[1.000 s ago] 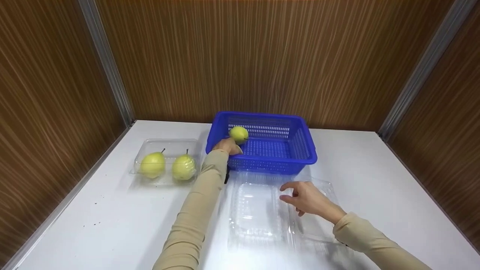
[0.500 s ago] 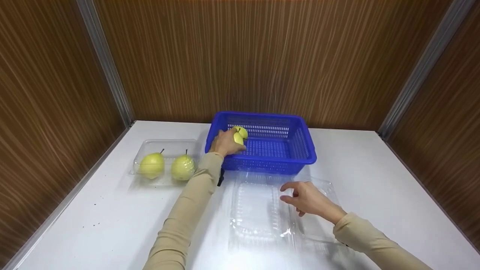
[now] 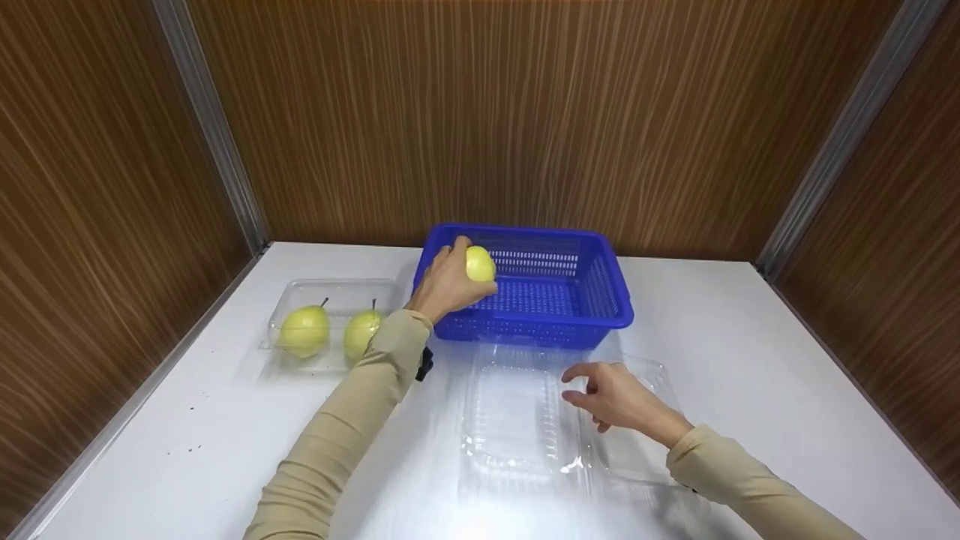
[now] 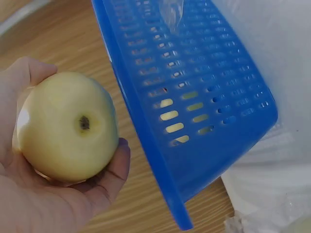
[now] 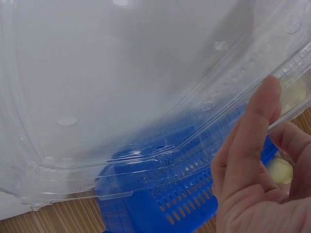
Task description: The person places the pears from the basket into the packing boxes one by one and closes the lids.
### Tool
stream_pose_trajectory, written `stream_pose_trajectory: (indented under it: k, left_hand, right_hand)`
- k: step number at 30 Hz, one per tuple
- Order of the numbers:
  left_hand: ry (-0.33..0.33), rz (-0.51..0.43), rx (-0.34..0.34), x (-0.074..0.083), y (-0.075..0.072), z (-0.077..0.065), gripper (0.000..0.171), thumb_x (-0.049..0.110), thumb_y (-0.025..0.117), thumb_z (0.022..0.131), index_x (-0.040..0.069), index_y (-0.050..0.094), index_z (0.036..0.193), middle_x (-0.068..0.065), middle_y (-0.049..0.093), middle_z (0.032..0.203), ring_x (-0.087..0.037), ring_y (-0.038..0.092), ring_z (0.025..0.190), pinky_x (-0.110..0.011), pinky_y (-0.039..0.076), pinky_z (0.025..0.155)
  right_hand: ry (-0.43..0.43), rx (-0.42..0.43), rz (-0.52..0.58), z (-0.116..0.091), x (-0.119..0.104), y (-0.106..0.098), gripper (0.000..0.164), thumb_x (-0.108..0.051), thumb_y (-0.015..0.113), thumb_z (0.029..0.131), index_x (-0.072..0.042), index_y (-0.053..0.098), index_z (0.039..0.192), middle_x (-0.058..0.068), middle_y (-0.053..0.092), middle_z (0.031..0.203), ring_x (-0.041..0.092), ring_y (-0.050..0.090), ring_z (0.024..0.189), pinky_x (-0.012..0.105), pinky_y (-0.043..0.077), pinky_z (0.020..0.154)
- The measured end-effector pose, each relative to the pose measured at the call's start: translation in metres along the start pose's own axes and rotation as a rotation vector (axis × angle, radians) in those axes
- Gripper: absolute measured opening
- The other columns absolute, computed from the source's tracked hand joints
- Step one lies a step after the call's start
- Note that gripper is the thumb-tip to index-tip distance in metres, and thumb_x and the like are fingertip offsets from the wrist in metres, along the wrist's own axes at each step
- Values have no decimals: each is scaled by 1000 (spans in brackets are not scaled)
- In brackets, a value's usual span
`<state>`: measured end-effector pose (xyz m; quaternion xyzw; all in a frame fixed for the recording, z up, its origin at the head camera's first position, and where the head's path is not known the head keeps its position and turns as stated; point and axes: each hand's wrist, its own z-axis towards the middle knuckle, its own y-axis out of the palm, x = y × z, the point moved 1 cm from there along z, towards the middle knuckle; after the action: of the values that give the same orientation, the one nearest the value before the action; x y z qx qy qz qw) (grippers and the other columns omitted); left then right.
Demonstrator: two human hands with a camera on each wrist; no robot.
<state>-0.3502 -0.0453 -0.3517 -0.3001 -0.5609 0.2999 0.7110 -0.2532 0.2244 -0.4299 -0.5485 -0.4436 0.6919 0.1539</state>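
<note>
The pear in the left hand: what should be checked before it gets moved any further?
1. Pear held securely: ok, the left hand has its fingers curled round it.
2. Pear clear of the blue basket: ok, the left wrist view shows a gap.
3. Open clear container free of fruit: ok, no pear shows in it.
4. Container fully uncovered: not ok, the right hand hides part of it.
5. Right hand gripping the container: cannot tell.

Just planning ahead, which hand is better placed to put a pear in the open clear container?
Probably the left hand: it grips a pear at the blue basket, beyond the open container. The right hand holds no pear and is at the container, seemingly better placed to steady it.
</note>
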Motion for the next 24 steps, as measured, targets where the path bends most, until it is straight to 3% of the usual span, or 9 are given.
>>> stream_pose_trajectory:
  k: [3,8,11,18,24]
  left_hand:
    - [38,4,-13,5,-1,-9,78,37,75,72,18,41,139,-8,54,115,-24,56,96,-34,53,71]
    - [109,22,-27,10,-1,-23,78,35,75,72,20,43,142,-7,53,129,-26,54,111,-37,54,77]
    - [161,15,-36,10,3,-32,81,34,76,72,20,43,144,-9,51,135,-26,56,108,-37,55,78]
    - [272,19,-105,7,16,-56,77,32,77,71,21,46,141,-11,57,121,-23,57,99,-35,54,74]
    - [310,64,-210,6,24,-72,75,36,78,73,24,47,140,-10,56,117,-20,56,95,-32,53,69]
  right_hand:
    - [-4,0,1,1,0,0,31,-12,67,91,1,64,119,0,52,56,12,55,43,32,54,42]
    - [-11,-5,0,3,0,-1,31,-13,66,91,2,64,119,1,53,56,12,55,43,31,54,42]
    - [-12,-8,-2,4,0,-2,31,-13,66,91,2,65,119,3,55,56,12,55,43,30,53,43]
    - [-2,-6,-18,2,2,-5,31,-13,66,91,2,65,119,1,53,57,12,56,43,29,53,43]
    - [12,5,-35,2,2,-6,32,-13,67,91,1,66,119,0,53,58,12,56,42,28,53,43]
